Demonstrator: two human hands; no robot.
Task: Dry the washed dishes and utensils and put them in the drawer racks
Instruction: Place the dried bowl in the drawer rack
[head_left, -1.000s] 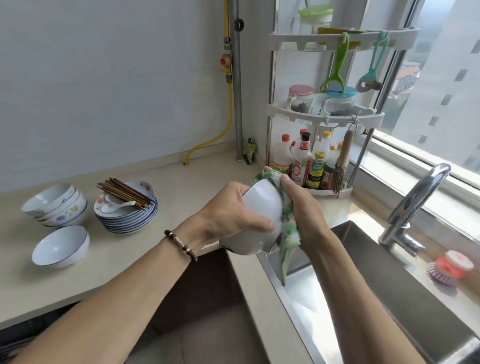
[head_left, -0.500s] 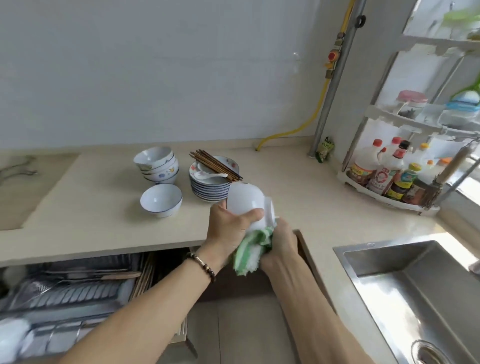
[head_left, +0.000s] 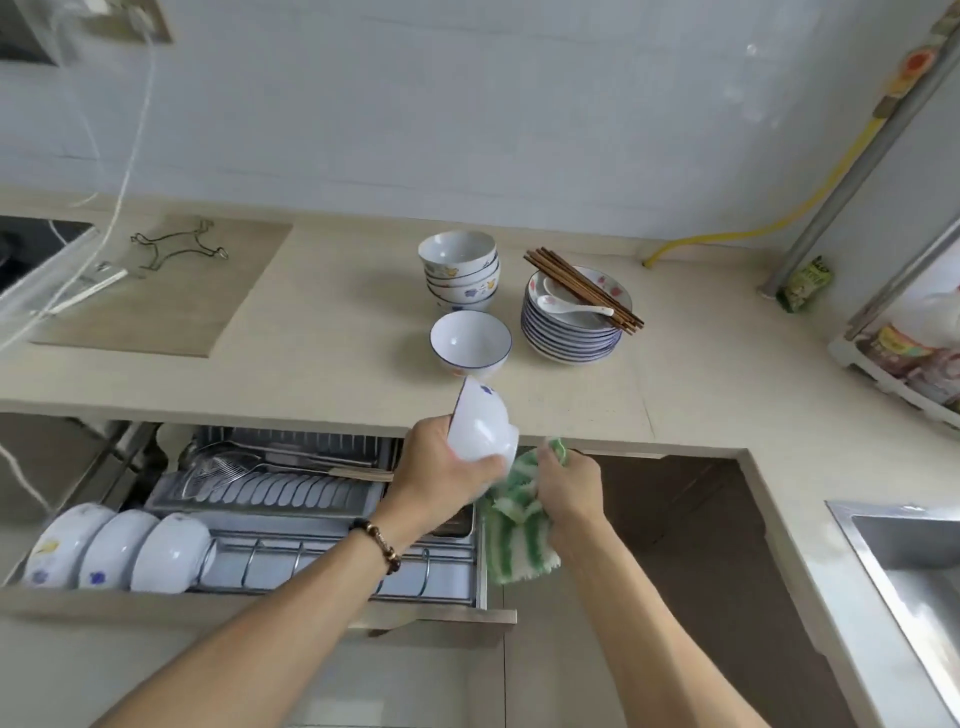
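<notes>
1. Your left hand (head_left: 441, 470): bare, no glove or ring showing.
2. Your left wrist: bracelet (head_left: 378, 543) of dark and tan beads.
3. Your right hand (head_left: 569, 483): bare; forearm sleeveless.

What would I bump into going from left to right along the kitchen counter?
Wire trivet → stack of bowls → stack of plates with chopsticks and a spoon on top → green packet by the pipe.
</notes>
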